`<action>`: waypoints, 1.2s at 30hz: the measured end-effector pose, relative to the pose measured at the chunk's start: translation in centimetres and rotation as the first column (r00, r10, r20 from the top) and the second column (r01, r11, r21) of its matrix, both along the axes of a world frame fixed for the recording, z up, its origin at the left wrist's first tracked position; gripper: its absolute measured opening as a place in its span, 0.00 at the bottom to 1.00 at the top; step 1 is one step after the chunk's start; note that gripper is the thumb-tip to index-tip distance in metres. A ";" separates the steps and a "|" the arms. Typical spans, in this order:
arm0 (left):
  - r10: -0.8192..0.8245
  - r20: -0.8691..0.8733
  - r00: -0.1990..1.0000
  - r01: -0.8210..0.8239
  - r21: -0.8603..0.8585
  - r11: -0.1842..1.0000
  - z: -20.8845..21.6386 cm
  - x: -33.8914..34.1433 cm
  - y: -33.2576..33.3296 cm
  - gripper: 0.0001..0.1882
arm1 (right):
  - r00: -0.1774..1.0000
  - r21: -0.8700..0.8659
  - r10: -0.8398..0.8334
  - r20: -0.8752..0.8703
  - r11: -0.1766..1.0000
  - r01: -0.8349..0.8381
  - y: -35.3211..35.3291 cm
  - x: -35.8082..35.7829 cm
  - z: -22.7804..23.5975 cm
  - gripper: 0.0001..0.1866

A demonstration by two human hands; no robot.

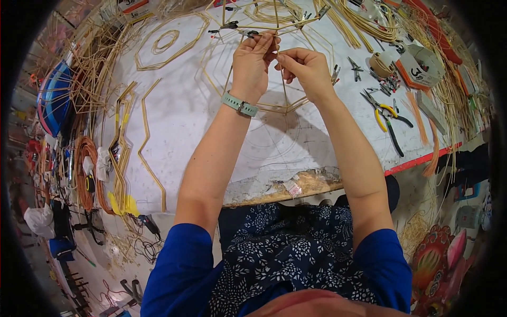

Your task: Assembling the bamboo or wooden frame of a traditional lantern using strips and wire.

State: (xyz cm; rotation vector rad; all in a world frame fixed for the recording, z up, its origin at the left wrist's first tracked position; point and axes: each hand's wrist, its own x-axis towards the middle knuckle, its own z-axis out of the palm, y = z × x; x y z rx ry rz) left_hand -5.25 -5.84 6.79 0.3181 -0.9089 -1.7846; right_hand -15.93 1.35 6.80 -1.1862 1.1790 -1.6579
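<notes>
A frame of thin bamboo strips (298,24) stands before me at the far middle of the table, several small black clips (230,25) fixed along its upper rim. My left hand (250,66), with a pale green watch on its wrist, pinches the frame just below the rim, beside a clip. Close on its right, my right hand (309,71) is closed, thumb and forefinger pressed together at an upright strip. Whether a thread or other fine piece is between those fingertips is too small to tell. The frame's lower ring (285,112) shows beneath my hands.
Pliers with yellow and black handles (381,120) lie right, near loose clips (388,84), a tape roll (379,64) and an orange-white box (413,74). Bent bamboo strips (143,150) and a polygonal bamboo ring (138,59) lie left. A worn wooden edge (311,179) faces me.
</notes>
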 end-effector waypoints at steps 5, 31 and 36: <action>-0.027 0.113 0.993 0.037 -0.094 0.995 -1.2 0.6 -1.7 0.06 | 0.985 -0.002 -0.123 -0.123 0.992 0.123 0.2 -0.5 -0.3 0.10; -0.129 0.120 0.984 0.112 0.139 0.984 0.4 0.6 -0.4 0.06 | 0.010 0.198 0.312 -0.950 0.576 0.793 13.0 -28.5 -3.6 0.14; -0.101 0.143 0.985 0.073 0.190 0.979 1.8 0.7 0.4 0.06 | -0.004 0.151 0.238 -0.971 0.629 0.763 12.9 -26.3 -2.1 0.08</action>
